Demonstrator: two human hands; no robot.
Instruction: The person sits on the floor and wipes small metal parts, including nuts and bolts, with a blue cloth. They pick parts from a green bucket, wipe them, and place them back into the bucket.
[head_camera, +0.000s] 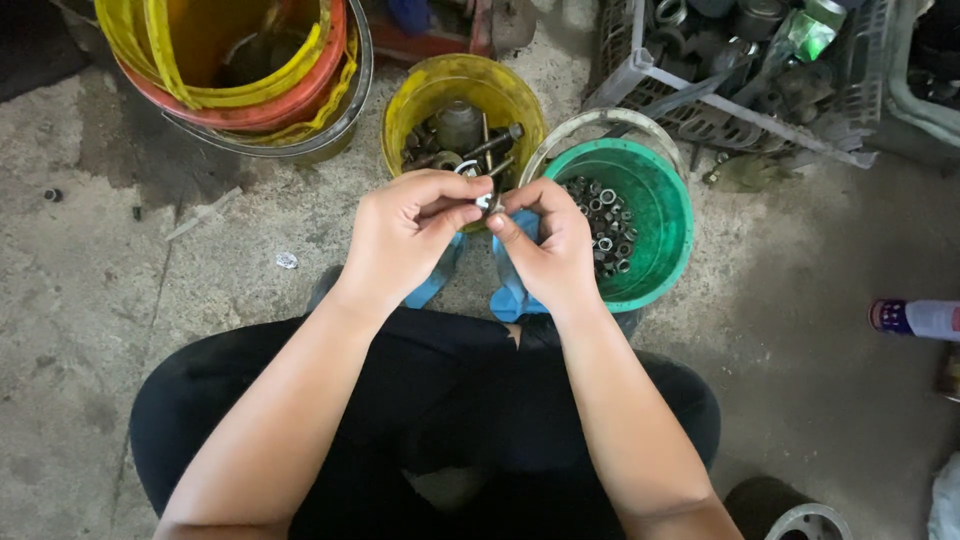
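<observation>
Hands meet over the buckets: my left hand (405, 235) and right hand (545, 250) pinch a small metal fastener (487, 203) between fingertips, held above the green nut bucket (660, 250) and yellow bolt bucket (430, 95), within easy reach.

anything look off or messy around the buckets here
A few things. A dark stain spreads over the concrete floor left of the stacked yellow and red buckets, whose rims look cracked and bent. A small crumpled scrap lies loose on the floor. Both hands pinch a small metal part.
</observation>
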